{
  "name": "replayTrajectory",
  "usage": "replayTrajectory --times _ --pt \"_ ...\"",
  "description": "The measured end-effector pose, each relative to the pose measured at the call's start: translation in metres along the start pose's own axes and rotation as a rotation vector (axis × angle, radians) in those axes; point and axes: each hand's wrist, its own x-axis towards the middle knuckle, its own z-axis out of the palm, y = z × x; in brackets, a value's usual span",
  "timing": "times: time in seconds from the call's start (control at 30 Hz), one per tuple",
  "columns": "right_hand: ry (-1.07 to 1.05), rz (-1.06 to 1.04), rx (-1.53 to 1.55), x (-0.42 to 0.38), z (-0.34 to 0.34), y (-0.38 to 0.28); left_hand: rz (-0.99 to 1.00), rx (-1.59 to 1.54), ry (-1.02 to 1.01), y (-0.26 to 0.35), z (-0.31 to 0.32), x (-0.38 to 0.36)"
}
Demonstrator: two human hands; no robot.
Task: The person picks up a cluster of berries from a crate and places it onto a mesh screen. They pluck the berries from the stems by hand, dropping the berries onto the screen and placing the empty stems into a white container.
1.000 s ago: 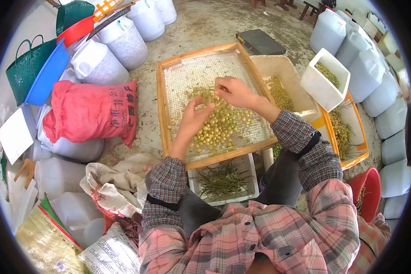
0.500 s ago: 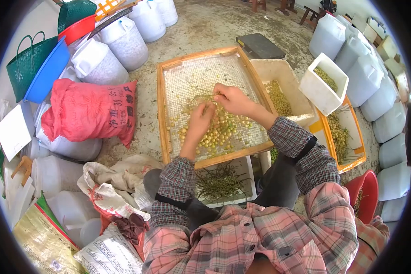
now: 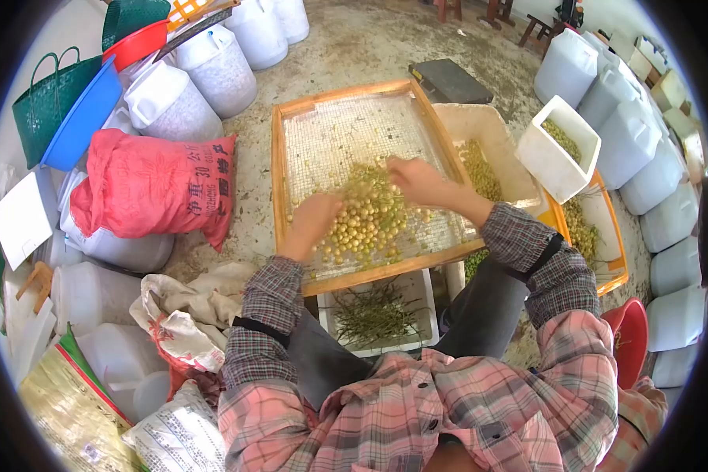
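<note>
A wood-framed mesh screen (image 3: 330,126) lies before me with a heap of small round yellow-green fruits (image 3: 362,228) on it. Thin stems (image 3: 362,181) show at the heap's far side. My left hand (image 3: 313,224) is over the heap's left edge, too smeared by motion to show its fingers. Beyond the heap's right side, my right hand (image 3: 423,182) has its fingers curled closed; what they hold, if anything, cannot be made out. Below the screen's near edge, a white bin (image 3: 423,315) contains a tangle of bare green-brown stems (image 3: 374,315).
Foam boxes (image 3: 492,122) of fruit stand to the right, one smaller white box (image 3: 558,177) tilted on top. An orange-rimmed crate (image 3: 617,252) and a red bucket (image 3: 631,338) are beside me. Left are a red sack (image 3: 149,185), white jugs (image 3: 212,67) and crumpled bags (image 3: 189,315).
My hands have moved apart: the left went down and left, the right slightly right and down. More of the fruit heap shows between them.
</note>
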Motion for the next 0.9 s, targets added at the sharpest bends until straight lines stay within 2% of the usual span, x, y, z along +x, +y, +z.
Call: replayTrajectory --times 0.07,0.17,0.27,0.37,0.47,0.57,0.63,0.73,0.8,0.9 --pt "0.087 -0.039 0.034 -0.002 -0.016 0.020 -0.107 -0.108 -0.024 -0.024 0.009 -0.002" --pt "0.121 -0.101 0.111 -0.004 -0.026 0.025 -0.206 -0.279 -0.066 -0.008 -0.001 -0.003" --pt "0.099 -0.061 0.191 -0.002 -0.037 0.017 -0.014 -0.109 0.104 -0.009 0.003 0.003" --pt "0.112 -0.005 0.209 -0.003 -0.049 -0.001 -0.291 -0.474 0.114 -0.008 0.002 0.006" --pt "0.088 0.079 0.315 -0.001 -0.053 -0.009 -0.393 -0.584 0.130 0.003 -0.008 0.002" --pt "0.089 0.057 0.314 0.001 -0.053 -0.009 -0.444 -0.740 0.165 0.015 -0.011 0.000" --pt "0.095 0.017 0.339 0.000 -0.055 -0.009 -0.378 -0.612 0.174 0.003 -0.008 0.003" --pt "0.065 0.033 0.360 -0.001 -0.059 -0.008 -0.232 -0.674 0.339 -0.007 -0.002 0.012" --pt "0.036 0.057 0.356 -0.001 -0.061 -0.009 -0.239 -0.742 0.364 -0.009 -0.003 0.013" --pt "0.019 0.062 0.329 -0.001 -0.060 -0.011 -0.394 -0.776 0.241 0.017 -0.019 0.010"
